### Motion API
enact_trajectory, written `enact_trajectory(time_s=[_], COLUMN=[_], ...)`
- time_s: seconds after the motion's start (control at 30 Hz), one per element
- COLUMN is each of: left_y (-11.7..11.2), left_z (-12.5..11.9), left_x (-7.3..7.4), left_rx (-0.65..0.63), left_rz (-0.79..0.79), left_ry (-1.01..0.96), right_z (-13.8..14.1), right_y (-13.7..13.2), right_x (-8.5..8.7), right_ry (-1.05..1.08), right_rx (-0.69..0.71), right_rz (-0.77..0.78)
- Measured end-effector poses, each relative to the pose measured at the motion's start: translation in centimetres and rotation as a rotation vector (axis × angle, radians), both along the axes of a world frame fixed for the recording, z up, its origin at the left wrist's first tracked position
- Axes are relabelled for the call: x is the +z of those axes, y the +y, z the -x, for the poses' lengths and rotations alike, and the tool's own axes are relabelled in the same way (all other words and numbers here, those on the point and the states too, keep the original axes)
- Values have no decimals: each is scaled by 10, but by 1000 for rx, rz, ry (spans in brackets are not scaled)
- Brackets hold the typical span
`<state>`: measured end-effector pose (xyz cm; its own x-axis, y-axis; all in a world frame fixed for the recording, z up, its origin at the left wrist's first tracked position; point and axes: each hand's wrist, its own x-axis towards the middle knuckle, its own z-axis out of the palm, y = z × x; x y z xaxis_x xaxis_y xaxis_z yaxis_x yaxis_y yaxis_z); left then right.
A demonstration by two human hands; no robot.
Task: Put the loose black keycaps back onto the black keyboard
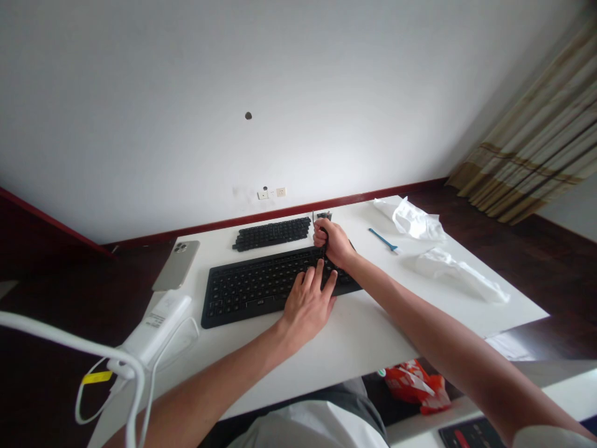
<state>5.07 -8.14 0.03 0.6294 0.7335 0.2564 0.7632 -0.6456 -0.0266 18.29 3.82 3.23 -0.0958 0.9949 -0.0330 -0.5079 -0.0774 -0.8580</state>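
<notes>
The person's left hand (306,306) lies on a matte black plastic full-size keyboard (247,292), which sits near the middle of a white tabletop (368,342). Its fingers (319,277) are spread apart, and their tips rest on the keys at the right part of the keyboard. The right hand (333,244) is closed like a fist at the top edge of this keyboard, and its fingers (321,234) are pressed together around a thin dark object (324,216). Only the end of this object shows above the fist, so I cannot tell what it is exactly.

The keyboard seems stiff and rather light, and it may slide a little on the smooth tabletop. It would be best held by its long front edge or pressed flat with the palm.

Just behind the keyboard lies a long black strip of keys (272,234). To the right are a slim blue plastic brush (385,241) and two crumpled white plastic bags (417,219). To the left are a grey smartphone (176,266) and a white power adapter (156,330). A bright orange snack bag (415,387) lies on the dark wooden floor (536,274) below.
</notes>
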Motion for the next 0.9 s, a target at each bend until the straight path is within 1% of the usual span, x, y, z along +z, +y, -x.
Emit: enact_trajectory(time_s=[0.2,0.37,0.6,0.77,0.9], left_y=[-1,-2,-2,-1,-1], left_z=[-1,-2,-1,-1,-1], left_x=[0,-1,-3,0,-1], left_rx=[4,10,9,0,-2], left_rz=[24,18,12,25,20], left_ry=[7,27,37,24,25], right_z=[6,2,-9,-16,-25], right_y=[-12,-12,-10,-6,2], right_x=[6,6,8,7,3], right_ry=[-136,-127,-144,-109,-28], right_rx=[129,184,344,397,413], right_rz=[-97,-108,-163,-131,-55])
